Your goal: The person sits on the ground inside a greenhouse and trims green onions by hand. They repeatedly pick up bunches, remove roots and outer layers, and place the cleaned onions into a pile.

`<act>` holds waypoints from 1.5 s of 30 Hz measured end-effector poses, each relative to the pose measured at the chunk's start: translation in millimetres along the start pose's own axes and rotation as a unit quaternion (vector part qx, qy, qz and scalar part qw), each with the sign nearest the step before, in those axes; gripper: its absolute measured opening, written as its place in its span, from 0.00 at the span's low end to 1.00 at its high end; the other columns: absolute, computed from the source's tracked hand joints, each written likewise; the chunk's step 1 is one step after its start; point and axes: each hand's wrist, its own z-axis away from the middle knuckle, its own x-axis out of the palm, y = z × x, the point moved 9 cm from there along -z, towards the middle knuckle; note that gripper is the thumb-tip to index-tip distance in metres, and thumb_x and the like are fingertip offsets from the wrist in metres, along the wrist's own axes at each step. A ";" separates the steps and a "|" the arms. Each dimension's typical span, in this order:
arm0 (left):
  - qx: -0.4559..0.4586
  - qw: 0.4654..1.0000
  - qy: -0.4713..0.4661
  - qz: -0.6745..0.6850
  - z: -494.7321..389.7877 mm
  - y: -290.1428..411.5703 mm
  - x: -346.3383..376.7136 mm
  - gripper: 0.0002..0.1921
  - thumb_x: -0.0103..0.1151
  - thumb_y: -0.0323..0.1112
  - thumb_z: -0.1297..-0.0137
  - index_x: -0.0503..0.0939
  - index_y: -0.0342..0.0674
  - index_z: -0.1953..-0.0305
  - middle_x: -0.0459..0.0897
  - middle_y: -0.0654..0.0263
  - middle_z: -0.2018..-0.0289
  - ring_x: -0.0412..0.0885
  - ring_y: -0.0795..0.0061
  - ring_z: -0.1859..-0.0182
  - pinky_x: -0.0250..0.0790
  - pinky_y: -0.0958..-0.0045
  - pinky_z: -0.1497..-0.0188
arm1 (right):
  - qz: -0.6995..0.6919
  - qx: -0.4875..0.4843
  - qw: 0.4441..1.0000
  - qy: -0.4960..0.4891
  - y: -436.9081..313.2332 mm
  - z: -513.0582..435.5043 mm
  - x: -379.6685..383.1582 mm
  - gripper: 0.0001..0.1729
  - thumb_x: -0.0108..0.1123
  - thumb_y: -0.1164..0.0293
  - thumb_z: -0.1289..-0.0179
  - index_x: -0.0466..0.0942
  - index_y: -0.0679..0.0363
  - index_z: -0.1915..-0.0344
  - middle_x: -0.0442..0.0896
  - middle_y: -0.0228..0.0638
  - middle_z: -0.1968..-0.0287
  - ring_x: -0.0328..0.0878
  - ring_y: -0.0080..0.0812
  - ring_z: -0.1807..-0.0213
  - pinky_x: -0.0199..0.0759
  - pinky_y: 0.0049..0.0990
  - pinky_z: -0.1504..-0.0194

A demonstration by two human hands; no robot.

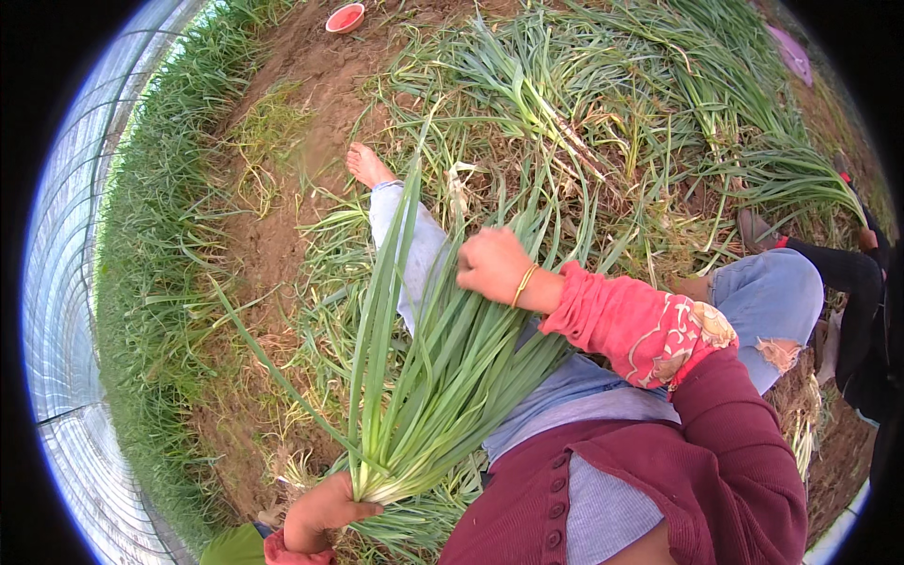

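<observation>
My left hand (321, 510) is closed around the pale lower stems of a bunch of long green leafy plants (431, 381), which look like leeks or green onions. The leaves fan out across my lap and over one jeans leg. My right hand (496, 265), with a yellow bangle at the wrist, is over the upper leaves, its fingers curled; whether it pinches a leaf cannot be told. Beyond my lap, more such plants (558, 131) lie in a loose pile on the soil, some with white stems and roots towards me.
A row of standing green plants (155, 282) runs along the left beside a curved greenhouse wall (63, 282). A red bowl (345, 18) rests on bare soil at the top. At the right, a co-worker in dark clothing (851, 282) is beside more plants. Green cloth (233, 545) shows at lower left.
</observation>
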 end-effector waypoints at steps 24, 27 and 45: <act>-0.009 0.999 -0.026 0.032 -0.4 -10.8 3.0 0.17 0.61 0.27 0.46 0.75 0.36 0.52 0.81 0.67 0.64 0.75 0.79 0.63 0.68 0.75 0.58 | -0.354 0.250 0.899 -0.058 122.7 -62.9 64.3 0.28 0.55 0.50 0.43 0.80 0.68 0.70 0.82 0.44 0.74 0.80 0.37 0.74 0.72 0.34 0.67; 0.027 0.999 -0.018 0.018 0.8 -1.3 2.3 0.17 0.61 0.26 0.46 0.74 0.35 0.52 0.80 0.68 0.65 0.74 0.79 0.64 0.69 0.76 0.59 | -0.382 0.183 0.893 -0.152 98.6 -65.9 70.5 0.24 0.60 0.53 0.46 0.80 0.68 0.73 0.82 0.40 0.75 0.79 0.31 0.75 0.71 0.31 0.70; -0.016 1.000 -0.022 -0.012 8.3 -22.1 0.6 0.19 0.62 0.22 0.48 0.75 0.35 0.52 0.81 0.68 0.62 0.75 0.77 0.58 0.67 0.74 0.52 | 0.052 0.247 0.958 0.137 155.3 -10.1 -75.8 0.24 0.52 0.58 0.40 0.69 0.59 0.47 0.74 0.46 0.48 0.76 0.45 0.53 0.66 0.42 0.50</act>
